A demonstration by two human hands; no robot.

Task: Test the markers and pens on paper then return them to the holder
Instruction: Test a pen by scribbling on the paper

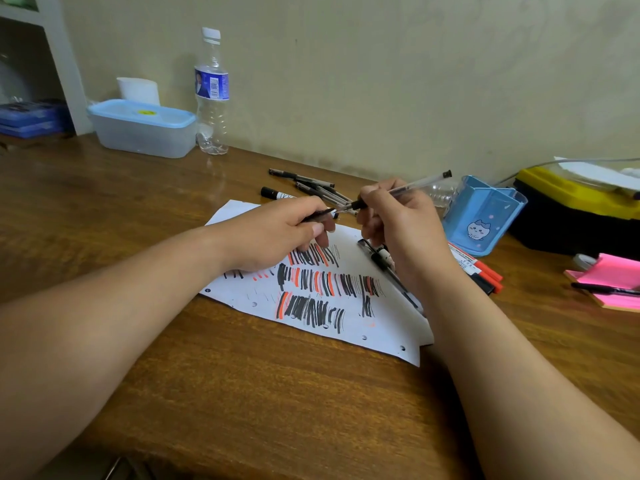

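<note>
R hand [401,226] grips a clear pen [408,188] near the tip end, barrel slanting toward the upper right of the frame. L hand [277,233] pinches a small dark piece, prob. the cap [318,214], aimed straight at the pen tip. They meet at frame centre, just above the paper, so it's a cap-on or cap-off moment; can't tell which. Doing it in the air keeps the tip off the sheet.

Paper [311,327] lies mid-frame on the table [242,393], rows of black & red test strokes all over it, so testing looks well along. L wrist rests on it, prob. pinning it flat.

Holder [481,216], blue w/ a cat sticker, stands right of centre, just beyond the R hand. No pens stick out of it, so I'd judge nothing's returned yet. Spare pens [311,183] lie in a loose pile above the paper, and red markers [478,268] lie below the holder, all within easy reach.
</note>
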